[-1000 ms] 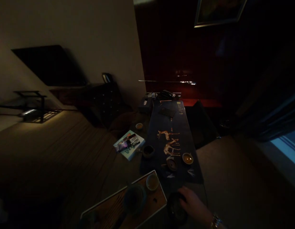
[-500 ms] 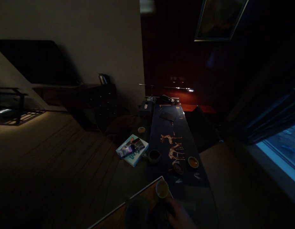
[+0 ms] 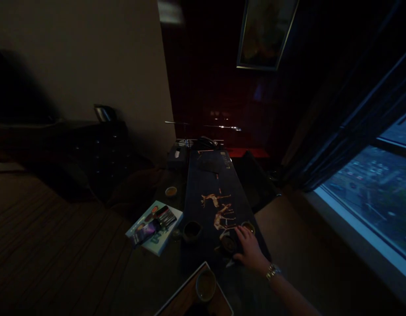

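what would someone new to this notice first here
Probably the bright blue window on the far right, the strongest light in a dim room. Next, the right hand with a metal watch or bracelet, reaching over the dark runner with its pale deer, and the light-covered book to the left of the runner.

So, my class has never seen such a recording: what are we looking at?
There is no robot here: a person works bare-handed, filmed by a camera on their own head, facing forward and down. The right hand reaches over a dark runner printed with deer, beside a cup and a small dark round piece; the dimness hides whether it grips anything. The left hand is out of view. A dark pitcher stands left of the deer; further left, a phone lies on a book. Nearest us, a tray bears another cup.
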`<state>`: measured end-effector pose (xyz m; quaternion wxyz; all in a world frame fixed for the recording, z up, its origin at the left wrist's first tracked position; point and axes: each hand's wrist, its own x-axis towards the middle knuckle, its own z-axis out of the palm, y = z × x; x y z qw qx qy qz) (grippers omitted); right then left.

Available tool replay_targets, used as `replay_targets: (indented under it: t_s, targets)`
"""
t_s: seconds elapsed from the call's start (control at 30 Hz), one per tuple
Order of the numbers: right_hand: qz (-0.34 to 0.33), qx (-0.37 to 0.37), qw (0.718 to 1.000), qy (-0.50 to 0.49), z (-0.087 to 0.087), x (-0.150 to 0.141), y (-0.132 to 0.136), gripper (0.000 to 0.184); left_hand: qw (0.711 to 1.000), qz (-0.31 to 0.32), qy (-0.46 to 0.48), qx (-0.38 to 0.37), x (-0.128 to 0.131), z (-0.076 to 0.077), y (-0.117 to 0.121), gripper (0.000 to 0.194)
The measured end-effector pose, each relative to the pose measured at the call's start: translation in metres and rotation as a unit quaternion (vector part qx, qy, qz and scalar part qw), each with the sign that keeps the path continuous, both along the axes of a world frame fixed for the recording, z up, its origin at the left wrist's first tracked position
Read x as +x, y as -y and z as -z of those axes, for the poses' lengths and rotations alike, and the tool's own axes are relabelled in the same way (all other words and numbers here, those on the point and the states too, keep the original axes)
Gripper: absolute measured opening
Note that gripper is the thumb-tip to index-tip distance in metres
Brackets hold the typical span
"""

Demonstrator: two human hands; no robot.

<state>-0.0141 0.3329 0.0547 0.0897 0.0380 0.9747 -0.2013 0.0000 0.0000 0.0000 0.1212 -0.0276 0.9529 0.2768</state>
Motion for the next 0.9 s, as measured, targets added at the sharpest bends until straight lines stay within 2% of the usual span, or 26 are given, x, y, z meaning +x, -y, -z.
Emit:
replay_targets:
  t_s: [0.03, 0.1, 0.2, 0.27, 0.33, 0.37, 0.43, 0.5, 0.6, 0.7, 0.77, 0.83, 0.9]
  targets:
    - [-0.041, 0.008, 0.999, 0.015, 0.006, -0.012, 0.002, 0.099, 1.0, 0.008, 0.0, -0.009, -0.012, -0.007, -0.01, 0.077]
    - [-0.11, 0.008, 0.994, 0.024, 0.02, -0.028, 0.012, 0.094, 0.999, 0.031, 0.003, -0.037, -0.038, -0.023, -0.03, 0.093]
    - [-0.149, -0.013, 0.989, 0.01, 0.036, -0.033, 0.024, 0.073, 0.993, 0.078, 0.006, -0.092, -0.079, -0.042, -0.06, 0.107]
    - [-0.164, -0.044, 0.985, 0.022, 0.04, -0.03, 0.023, 0.076, 0.988, 0.096, 0.002, -0.121, -0.101, -0.046, -0.079, 0.11]
    - [-0.149, -0.056, 0.986, 0.046, 0.038, -0.028, 0.013, 0.094, 0.986, 0.094, -0.003, -0.136, -0.118, -0.043, -0.092, 0.107]
    - [-0.119, -0.042, 0.991, 0.049, 0.037, -0.028, 0.005, 0.098, 0.987, 0.087, -0.002, -0.138, -0.124, -0.041, -0.095, 0.103]
    - [-0.034, 0.019, 0.999, 0.035, 0.037, -0.033, -0.016, 0.093, 0.989, 0.07, 0.005, -0.133, -0.131, -0.038, -0.099, 0.096]
    - [0.008, 0.075, 0.997, 0.021, 0.043, -0.043, -0.038, 0.086, 0.992, 0.055, 0.016, -0.116, -0.133, -0.039, -0.098, 0.094]
    - [-0.029, 0.098, 0.995, 0.018, 0.05, -0.058, -0.057, 0.074, 0.997, 0.027, 0.019, -0.074, -0.122, -0.054, -0.093, 0.096]
    - [-0.083, 0.06, 0.995, -0.017, 0.032, -0.059, -0.045, 0.063, 0.999, 0.011, -0.007, -0.034, -0.09, -0.088, -0.077, 0.092]
    - [-0.126, 0.012, 0.991, -0.032, 0.006, -0.053, -0.018, 0.059, 0.999, 0.012, -0.028, -0.016, -0.058, -0.118, -0.056, 0.088]
    - [-0.182, -0.054, 0.981, -0.026, -0.022, -0.043, 0.02, 0.059, 0.999, 0.007, -0.027, -0.021, -0.022, -0.145, -0.027, 0.087]
    - [-0.25, -0.131, 0.959, -0.008, -0.042, -0.03, 0.064, 0.06, 0.998, -0.013, 0.019, -0.064, 0.02, -0.162, 0.009, 0.087]
